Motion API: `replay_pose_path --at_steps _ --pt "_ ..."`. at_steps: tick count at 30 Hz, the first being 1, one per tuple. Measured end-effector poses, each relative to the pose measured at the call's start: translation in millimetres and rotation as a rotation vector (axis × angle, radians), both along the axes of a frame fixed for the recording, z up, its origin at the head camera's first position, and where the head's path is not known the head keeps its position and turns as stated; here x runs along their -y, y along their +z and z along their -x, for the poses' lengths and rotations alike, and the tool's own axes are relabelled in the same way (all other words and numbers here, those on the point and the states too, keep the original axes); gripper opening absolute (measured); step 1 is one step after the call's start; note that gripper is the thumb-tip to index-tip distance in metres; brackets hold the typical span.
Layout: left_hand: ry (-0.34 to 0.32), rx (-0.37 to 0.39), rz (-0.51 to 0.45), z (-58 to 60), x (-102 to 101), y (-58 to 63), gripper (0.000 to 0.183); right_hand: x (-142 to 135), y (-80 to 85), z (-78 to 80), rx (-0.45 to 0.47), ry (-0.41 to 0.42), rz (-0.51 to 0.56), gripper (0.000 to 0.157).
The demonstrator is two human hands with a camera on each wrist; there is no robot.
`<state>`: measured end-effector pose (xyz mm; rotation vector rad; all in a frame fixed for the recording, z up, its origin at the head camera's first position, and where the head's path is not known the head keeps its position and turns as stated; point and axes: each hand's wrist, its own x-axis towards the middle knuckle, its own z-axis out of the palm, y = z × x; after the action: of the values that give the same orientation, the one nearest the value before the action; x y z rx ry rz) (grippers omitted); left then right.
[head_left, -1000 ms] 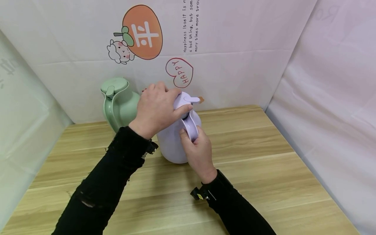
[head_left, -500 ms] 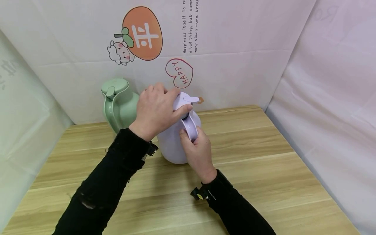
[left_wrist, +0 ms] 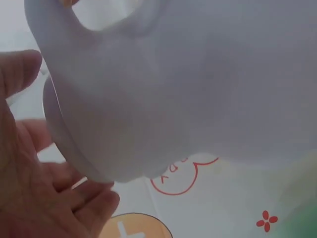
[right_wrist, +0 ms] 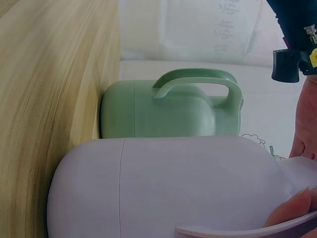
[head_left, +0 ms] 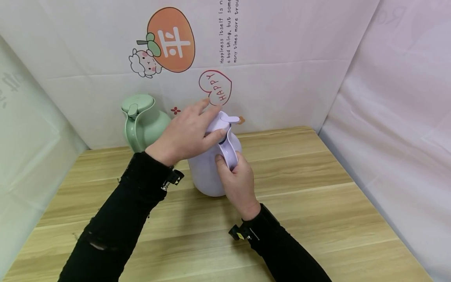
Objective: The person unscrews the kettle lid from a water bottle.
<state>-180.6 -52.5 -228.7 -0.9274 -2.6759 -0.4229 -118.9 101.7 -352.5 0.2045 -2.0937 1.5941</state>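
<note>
A lilac thermos jug (head_left: 206,172) stands upright on the wooden table (head_left: 299,215), with a lever on its lid (head_left: 218,122). My right hand (head_left: 239,184) grips the jug's handle (head_left: 230,154), thumb on the near side; the right wrist view shows its fingers (right_wrist: 292,208) passing through the handle. Around the lid's left side lies my left hand (head_left: 186,135), its fingers spread and rather straight, the thumb near the lid's front. In the left wrist view, that hand's fingers (left_wrist: 94,203) look loose beside the lid; whether they touch it is hard to tell.
A green thermos jug (head_left: 149,129) stands at the back left, partly behind my left hand. Close behind both jugs hangs a white printed cloth (head_left: 282,78); further white cloths close off the left side (head_left: 31,117) and the right side (head_left: 398,117).
My left hand has loosened from the lid and shifted slightly left and back, its fingers lifting and spreading. The lilac thermos jug and my right hand have stayed in place.
</note>
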Motion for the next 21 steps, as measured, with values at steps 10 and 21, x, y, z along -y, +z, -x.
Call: replay_pose_path --at_steps 10,21 --pt "-0.033 0.013 0.064 2.7 2.4 3.3 0.059 0.1 0.5 0.4 -0.001 -0.010 0.002 0.028" --pt "-0.023 -0.063 0.049 2.2 1.1 1.9 0.052 -0.9 0.2 1.1 -0.014 0.014 0.010 0.029"
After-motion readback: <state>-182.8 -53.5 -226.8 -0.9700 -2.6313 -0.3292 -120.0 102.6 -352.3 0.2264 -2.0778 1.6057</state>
